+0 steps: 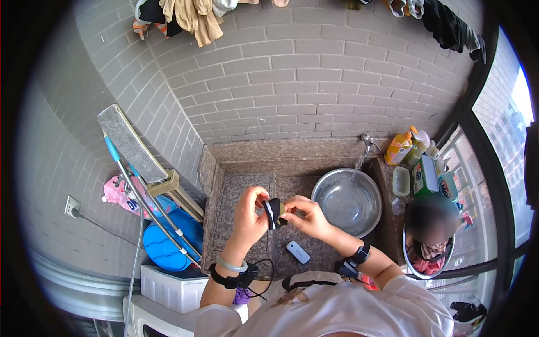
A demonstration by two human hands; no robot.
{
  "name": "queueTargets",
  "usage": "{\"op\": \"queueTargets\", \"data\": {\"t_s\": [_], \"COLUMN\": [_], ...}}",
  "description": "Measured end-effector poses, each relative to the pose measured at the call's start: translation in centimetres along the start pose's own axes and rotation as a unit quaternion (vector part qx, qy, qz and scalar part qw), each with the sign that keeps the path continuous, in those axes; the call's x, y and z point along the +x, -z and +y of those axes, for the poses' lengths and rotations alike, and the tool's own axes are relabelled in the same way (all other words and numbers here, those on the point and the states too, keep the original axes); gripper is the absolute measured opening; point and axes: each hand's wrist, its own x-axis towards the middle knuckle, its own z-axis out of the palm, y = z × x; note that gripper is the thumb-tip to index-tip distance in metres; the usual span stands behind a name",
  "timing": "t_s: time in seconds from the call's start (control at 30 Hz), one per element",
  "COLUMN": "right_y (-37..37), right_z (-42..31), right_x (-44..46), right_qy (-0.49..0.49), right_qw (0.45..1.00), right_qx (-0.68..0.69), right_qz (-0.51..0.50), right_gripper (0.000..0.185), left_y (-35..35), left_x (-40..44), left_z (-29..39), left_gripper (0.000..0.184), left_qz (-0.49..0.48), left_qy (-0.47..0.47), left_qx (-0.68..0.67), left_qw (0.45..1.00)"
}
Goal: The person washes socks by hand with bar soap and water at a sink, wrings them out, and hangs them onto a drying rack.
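Between both hands, above the stone sink, is a small dark cloth (274, 213) with a white stripe and a yellowish patch. My left hand (251, 214) grips its left side with bent fingers. At its right edge, my right hand (306, 216) pinches the cloth between thumb and fingers. Below the hands, a light grey oval object (298, 252) lies on the stone surface. Right of my right hand stands a round metal basin (347, 203), with water running into it from the tap (367, 141).
Bottles (398, 148) and a green box (425, 176) stand on the right ledge, above a basin of clothes (429, 267). A flat mop (133, 143) leans at the left near a blue tub (171, 241). Laundry (193, 17) hangs overhead.
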Motion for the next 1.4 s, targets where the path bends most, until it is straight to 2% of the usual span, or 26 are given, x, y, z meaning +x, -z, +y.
{"op": "queueTargets", "data": {"t_s": [0.07, 0.13, 0.17, 0.2, 0.23, 0.27, 0.33, 0.43, 0.47, 0.53, 0.57, 0.6, 0.67, 0.7, 0.8, 0.87, 0.9, 0.93, 0.97, 1.0, 1.07, 1.13, 1.2, 1.27, 1.33, 1.4], "right_y": [0.3, 1.3, 1.8, 2.4, 3.0, 3.1, 4.5, 3.8, 3.5, 3.0, 2.8, 2.8, 2.8, 2.7, 2.6, 2.6, 2.6, 2.5, 2.5, 2.4, 2.2, 2.3, 2.4, 2.5, 2.9, 3.5], "right_z": [-0.2, -0.6, -0.7, -0.7, -0.5, 0.3, 0.9, 0.1, -0.1, -0.1, -0.1, 0.0, 0.2, 0.2, -0.1, -0.4, -0.3, -0.3, -0.2, -0.1, 0.2, 0.7, 0.8, 0.9, 1.3, 3.6], "right_x": [0.0, 0.3, 0.6, 0.7, 0.5, 0.3, 0.5, 0.3, 0.4, 0.8, 0.9, 1.0, 1.2, 1.2, 1.4, 1.4, 1.5, 1.5, 1.4, 1.2, 1.1, 1.0, 0.8, 0.6, 0.9, 0.9], "right_qy": [-0.005, 0.063, 0.072, 0.079, 0.012, -0.056, -0.088, -0.101, -0.106, -0.106, -0.108, -0.107, -0.116, -0.115, -0.079, -0.108, -0.110, -0.109, -0.108, -0.111, -0.092, -0.101, -0.111, -0.113, -0.112, -0.192], "right_qw": [1.000, 0.997, 0.997, 0.996, 1.000, 0.974, 0.978, 0.979, 0.980, 0.980, 0.980, 0.980, 0.983, 0.983, 0.986, 0.984, 0.984, 0.984, 0.983, 0.983, 0.991, 0.993, 0.994, 0.967, 0.939, 0.944], "right_qx": [-0.009, -0.046, -0.040, -0.034, 0.028, 0.218, 0.190, 0.173, 0.164, 0.165, 0.165, 0.165, 0.143, 0.143, 0.143, 0.131, 0.131, 0.136, 0.141, 0.142, 0.090, 0.056, 0.021, 0.224, 0.323, 0.269], "right_qz": [0.015, -0.019, -0.014, -0.010, 0.005, 0.028, 0.024, -0.029, -0.036, -0.020, -0.005, -0.003, 0.006, 0.007, 0.031, 0.055, 0.055, 0.050, 0.044, 0.045, 0.044, 0.023, 0.000, -0.047, -0.035, -0.003], "right_gripper": [0.014, 0.012, 0.011, 0.011, 0.008, 0.007, 0.008, 0.011, 0.012, 0.012, 0.013, 0.013, 0.014, 0.014, 0.015, 0.015, 0.015, 0.015, 0.015, 0.015, 0.017, 0.017, 0.018, 0.022, 0.034, 0.043], "left_y": [-0.4, -0.5, -0.1, 0.2, 0.7, 1.3, 2.5, 3.1, 2.8, 1.8, 1.0, 0.2, -0.9, -1.3, -1.0, -1.1, -1.0, -1.0, -1.1, -1.2, -1.0, -0.7, -0.4, -0.2, 0.3, 1.2], "left_x": [-0.7, -0.9, -1.1, -0.9, -0.9, -0.8, -0.5, 0.1, 0.1, -0.1, -0.5, -0.9, -1.5, -1.9, -1.9, -1.4, -1.4, -1.3, -1.3, -1.4, -1.3, -1.0, -0.6, -0.3, 0.2, 0.8], "left_z": [-0.8, -2.0, -1.5, -1.3, -1.3, -1.5, -1.5, -1.1, -1.2, -1.2, -1.9, -2.5, -2.9, -2.7, -1.5, -0.1, -0.2, -0.3, -0.1, -0.4, -1.0, -0.6, -0.2, -0.2, -0.1, 0.7], "left_gripper": [0.025, 0.021, 0.018, 0.018, 0.015, 0.013, 0.011, 0.017, 0.017, 0.020, 0.023, 0.023, 0.026, 0.018, 0.015, 0.018, 0.016, 0.016, 0.014, 0.014, 0.011, 0.009, 0.009, 0.009, 0.010, 0.010], "left_qz": [-0.017, -0.054, -0.070, -0.070, -0.082, -0.093, -0.128, -0.162, -0.162, -0.117, -0.085, -0.087, 0.077, 0.111, 0.042, 0.056, 0.032, 0.006, 0.013, 0.011, 0.039, 0.051, 0.038, 0.025, 0.010, -0.021], "left_qy": [0.046, 0.110, 0.185, 0.185, 0.210, 0.233, 0.247, 0.321, 0.321, 0.278, 0.207, 0.207, 0.150, 0.171, 0.166, 0.164, 0.078, -0.010, -0.005, -0.002, 0.068, 0.092, 0.152, 0.130, 0.107, 0.099], "left_qx": [-0.019, -0.153, -0.219, -0.220, -0.226, -0.231, -0.246, -0.357, -0.356, -0.291, -0.241, -0.241, -0.226, -0.228, -0.217, -0.212, -0.077, 0.060, 0.068, 0.068, -0.112, -0.279, -0.332, -0.302, -0.269, -0.341], "left_qw": [0.999, 0.981, 0.955, 0.955, 0.948, 0.940, 0.928, 0.862, 0.862, 0.908, 0.944, 0.944, 0.959, 0.952, 0.961, 0.962, 0.994, 0.998, 0.998, 0.998, 0.991, 0.954, 0.930, 0.944, 0.957, 0.935]}}
